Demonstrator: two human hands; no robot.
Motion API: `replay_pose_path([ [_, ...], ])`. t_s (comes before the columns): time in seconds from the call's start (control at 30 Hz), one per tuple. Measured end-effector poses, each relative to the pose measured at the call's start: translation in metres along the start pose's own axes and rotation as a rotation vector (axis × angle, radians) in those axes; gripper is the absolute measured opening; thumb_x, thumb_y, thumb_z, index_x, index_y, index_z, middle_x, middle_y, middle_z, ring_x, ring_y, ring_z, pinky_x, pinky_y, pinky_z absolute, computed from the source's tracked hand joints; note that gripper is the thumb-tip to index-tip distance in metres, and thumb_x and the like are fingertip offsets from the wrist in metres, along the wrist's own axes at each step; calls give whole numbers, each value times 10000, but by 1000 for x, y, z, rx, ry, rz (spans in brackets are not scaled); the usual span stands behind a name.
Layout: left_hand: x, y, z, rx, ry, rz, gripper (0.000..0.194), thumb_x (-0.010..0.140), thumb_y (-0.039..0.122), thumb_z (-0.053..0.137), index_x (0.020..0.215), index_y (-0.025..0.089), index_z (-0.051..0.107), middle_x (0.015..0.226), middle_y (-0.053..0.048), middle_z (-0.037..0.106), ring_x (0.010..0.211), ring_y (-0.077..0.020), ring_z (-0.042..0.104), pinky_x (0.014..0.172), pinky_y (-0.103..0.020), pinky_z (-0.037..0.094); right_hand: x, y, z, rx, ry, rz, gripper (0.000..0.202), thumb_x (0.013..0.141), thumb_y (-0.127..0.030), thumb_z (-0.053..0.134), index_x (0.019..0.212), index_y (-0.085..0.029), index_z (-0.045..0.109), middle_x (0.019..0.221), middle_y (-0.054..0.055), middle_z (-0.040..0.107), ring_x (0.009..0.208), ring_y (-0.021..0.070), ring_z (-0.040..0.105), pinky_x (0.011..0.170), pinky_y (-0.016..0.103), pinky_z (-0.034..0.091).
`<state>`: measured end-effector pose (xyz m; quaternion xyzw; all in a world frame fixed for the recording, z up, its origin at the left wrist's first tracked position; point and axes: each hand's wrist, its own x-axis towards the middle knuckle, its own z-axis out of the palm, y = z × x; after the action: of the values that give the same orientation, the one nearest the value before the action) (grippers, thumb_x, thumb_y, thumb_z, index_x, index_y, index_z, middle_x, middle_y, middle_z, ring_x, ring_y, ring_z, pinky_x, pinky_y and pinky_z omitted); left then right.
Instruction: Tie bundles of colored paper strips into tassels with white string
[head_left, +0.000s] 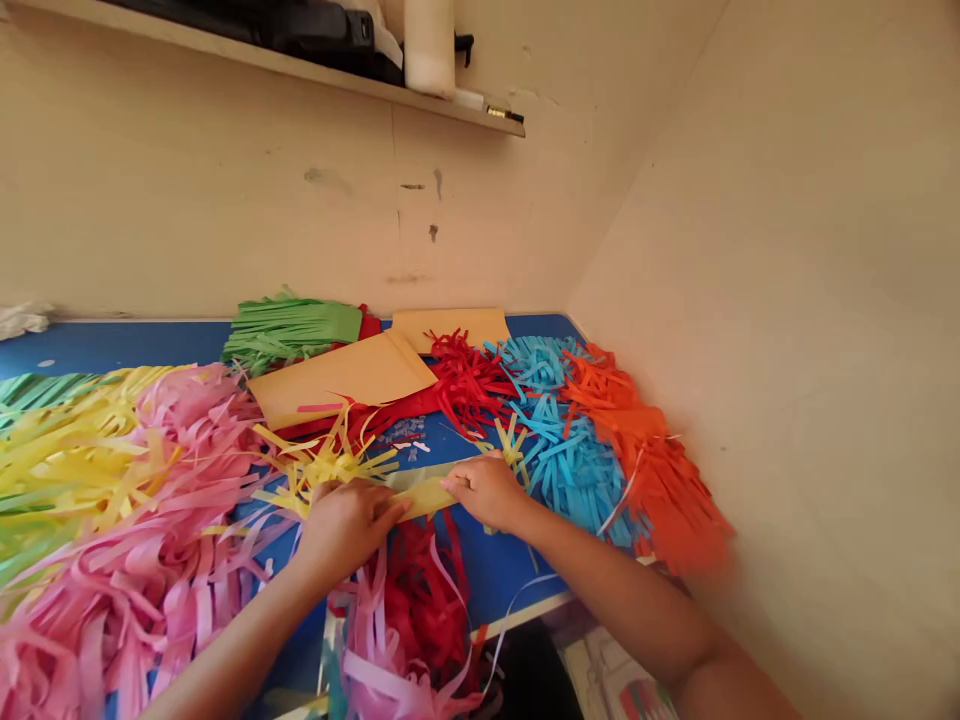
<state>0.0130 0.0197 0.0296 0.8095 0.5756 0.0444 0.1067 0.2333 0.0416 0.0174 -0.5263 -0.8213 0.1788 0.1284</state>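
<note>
A yellow tissue-paper strip (426, 497) stretches between my two hands, low over the blue table (491, 575). My left hand (346, 525) pinches its left end, with the thumb lying along the paper. At the other end, my right hand (489, 490) grips the strip between thumb and bent fingers. Cut yellow fringe (330, 465) fans out beyond my left hand, and a smaller yellow tuft (511, 445) shows behind my right hand. Red fringe (424, 590) and pale pink ribbons hang over the table's front edge below the strip.
Pink fringe (187, 420) and yellow fringe (67, 470) pile up at left. Blue fringe (570, 450) and orange fringe (652, 460) lie at right. Tan paper sheets (345, 375), green fringe (300, 330) and red fringe (472, 380) sit behind. A shelf (300, 65) juts from the wall.
</note>
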Motion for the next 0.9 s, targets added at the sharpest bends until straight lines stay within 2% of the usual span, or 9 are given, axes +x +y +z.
replay_pose_path([
  [0.07,2,-4,-2,45,14,-40,500,966,476,336,740,220,702,798,-84,751,817,-267,694,810,-406,406,9,-2,0,-28,6,102,226,916,-347,621,749,-228,715,725,-28,743,713,149,662,794,306,352],
  [0.13,6,-4,-3,93,32,-77,496,966,453,320,766,209,703,764,-100,754,754,-267,696,796,-411,400,16,-4,2,-44,22,137,168,882,-327,646,764,-229,715,764,-16,752,736,161,665,784,307,355],
  [0.27,15,0,1,162,54,-122,440,950,428,339,846,205,704,740,-100,758,689,-246,691,763,-382,405,20,-3,10,-66,53,153,130,865,-289,634,779,-218,702,842,2,753,814,172,669,795,306,357],
  [0.57,24,0,1,214,20,-124,437,943,446,361,815,193,694,720,-107,753,685,-280,704,721,-388,408,18,3,20,-63,65,147,92,844,-282,639,786,-224,680,841,-17,733,824,166,651,819,315,345],
  [0.7,25,-1,4,220,54,-127,419,937,454,395,828,177,688,657,-111,725,646,-289,687,714,-401,409,18,1,14,-77,57,158,109,840,-313,649,782,-221,658,814,-15,717,790,172,633,815,334,341],
  [0.77,25,0,5,221,103,-112,376,931,437,421,919,166,682,715,-118,728,712,-304,682,763,-434,412,15,-3,6,-149,119,166,123,837,-330,662,881,-215,651,883,27,712,852,211,618,834,364,336],
  [0.83,24,2,4,218,156,-42,308,933,374,434,996,179,664,883,-131,731,880,-323,663,848,-471,393,11,-8,-2,-281,197,102,138,878,-282,617,990,-202,626,968,78,691,929,251,589,839,390,329],
  [0.9,24,4,3,206,172,91,234,929,284,442,955,218,665,977,-109,712,981,-307,625,901,-462,371,6,-13,-7,-371,162,-90,120,910,-189,531,1000,-188,611,964,94,672,926,251,572,814,386,332],
])
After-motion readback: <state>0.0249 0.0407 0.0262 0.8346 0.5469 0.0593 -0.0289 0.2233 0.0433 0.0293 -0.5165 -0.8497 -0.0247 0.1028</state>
